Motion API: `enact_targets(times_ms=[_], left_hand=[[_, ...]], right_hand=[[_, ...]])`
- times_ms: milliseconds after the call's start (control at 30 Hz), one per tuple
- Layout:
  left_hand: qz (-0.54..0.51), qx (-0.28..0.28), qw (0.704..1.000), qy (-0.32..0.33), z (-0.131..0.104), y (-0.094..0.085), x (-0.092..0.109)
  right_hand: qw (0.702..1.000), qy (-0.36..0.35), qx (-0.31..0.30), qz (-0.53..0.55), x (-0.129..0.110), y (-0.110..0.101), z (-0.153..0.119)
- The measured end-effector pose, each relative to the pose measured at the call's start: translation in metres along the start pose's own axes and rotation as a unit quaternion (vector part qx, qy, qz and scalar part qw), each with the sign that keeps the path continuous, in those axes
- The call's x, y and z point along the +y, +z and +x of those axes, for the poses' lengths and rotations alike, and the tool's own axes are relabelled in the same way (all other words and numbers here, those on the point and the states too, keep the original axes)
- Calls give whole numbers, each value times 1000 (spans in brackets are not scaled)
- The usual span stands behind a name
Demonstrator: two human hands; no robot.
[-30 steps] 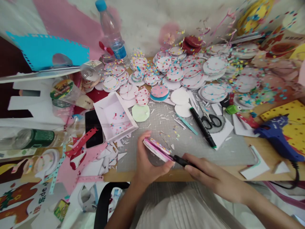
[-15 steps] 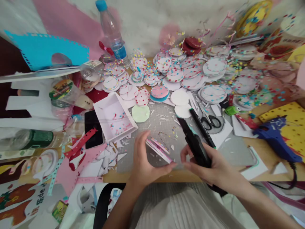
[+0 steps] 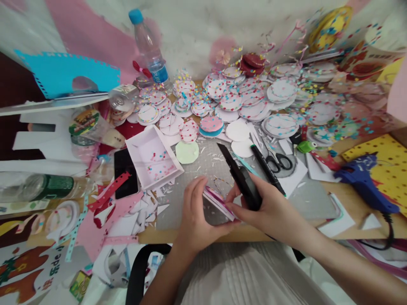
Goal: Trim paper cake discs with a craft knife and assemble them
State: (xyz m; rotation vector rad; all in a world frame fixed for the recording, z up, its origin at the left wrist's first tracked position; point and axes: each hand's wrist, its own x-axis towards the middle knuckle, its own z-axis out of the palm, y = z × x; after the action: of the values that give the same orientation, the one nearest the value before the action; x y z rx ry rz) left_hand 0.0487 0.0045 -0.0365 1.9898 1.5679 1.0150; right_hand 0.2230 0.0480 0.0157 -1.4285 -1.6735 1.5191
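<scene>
My left hand [image 3: 199,216] grips a thin pink and white layered disc [image 3: 218,203] edge-on, between thumb and fingers, low over the grey cutting mat [image 3: 171,214]. My right hand [image 3: 259,203] is wrapped round a black utility knife [image 3: 243,182], whose dark blade points up and to the left. The thumb and forefinger of that hand touch the disc's right end. Behind the disc, a thin beaded string [image 3: 222,183] lies near the mat. A white box [image 3: 154,159] holding small coloured bits stands to the left.
Many confetti-trimmed paper discs [image 3: 230,101] crowd the back. Scissors [image 3: 278,162] and a black marker [image 3: 268,170] lie right of the knife, a blue glue gun [image 3: 365,178] farther right. A phone [image 3: 126,173], paper scraps and a water bottle [image 3: 152,53] are on the left.
My right hand has moved left with the knife, and its fingertips now meet the disc. My left hand has shifted slightly right with the disc.
</scene>
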Motion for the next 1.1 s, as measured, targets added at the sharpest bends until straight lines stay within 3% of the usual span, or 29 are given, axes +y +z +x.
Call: enact_targets(times_ms=[367,533,700,900,1100], left_hand=[[-25,15,999,26,-3,3,-2],[-23,71,997,35,-4,2,-5],[-24,139,990,21,-6,4,-15],[-32,162,986,38,-10,11,-20],[-3,159,986,49,-12,14,-19]], right_hand=[[997,-18,25,-68,1,5,-4],[994,-59,-23,-90,8,-8,-11],[978,-26,-103,-179,15,-35,-43],[954,-10,-152,-259,17,-42,-72],[955,1,-154,-252,18,-41,-73]])
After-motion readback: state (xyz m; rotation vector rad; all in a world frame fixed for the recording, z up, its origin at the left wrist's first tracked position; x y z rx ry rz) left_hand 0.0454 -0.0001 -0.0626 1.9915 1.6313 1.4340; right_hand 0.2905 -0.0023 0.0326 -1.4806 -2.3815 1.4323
